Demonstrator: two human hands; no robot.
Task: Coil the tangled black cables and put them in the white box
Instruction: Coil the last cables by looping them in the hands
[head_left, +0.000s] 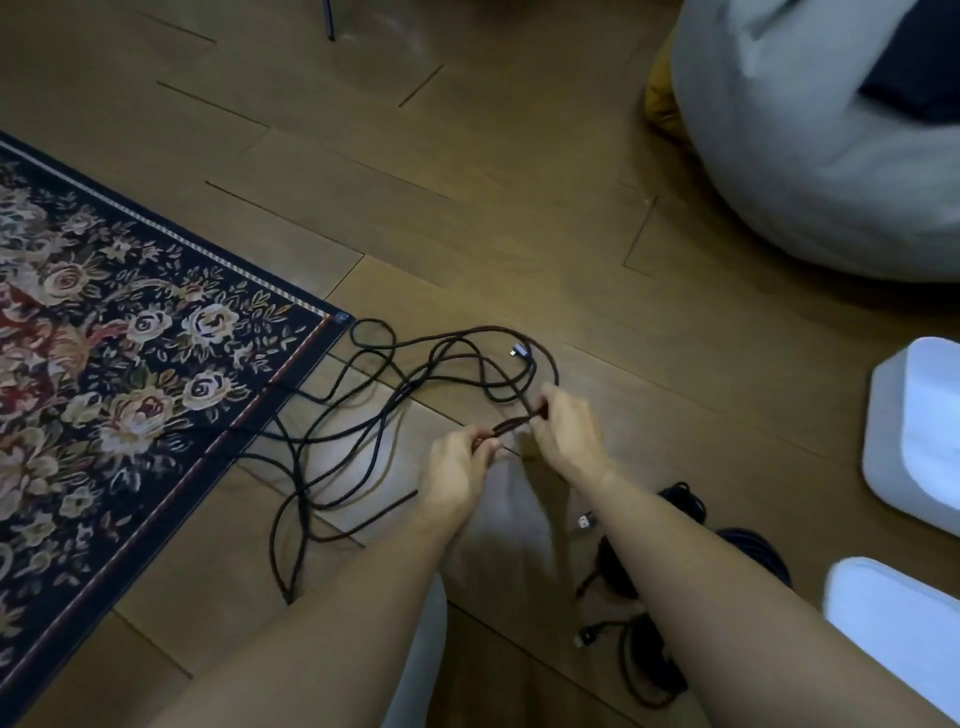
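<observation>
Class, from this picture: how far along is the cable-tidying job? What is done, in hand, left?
Done, seemingly: black bundles lie coiled beside the right forearm. In hand: the left hand and right hand pinch a stretch of the loose cable, sprawled across floor and rug edge. Left: coil it and box everything; no cable shows in the white box.

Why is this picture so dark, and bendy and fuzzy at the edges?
Head view: dim room, pale glow on the brown wooden floor beside the tangled black cable; the wide lens curves the dark floral rug's border; the white plastic box and grey beanbag look smeared; the left hand and right hand look sharper.
</observation>
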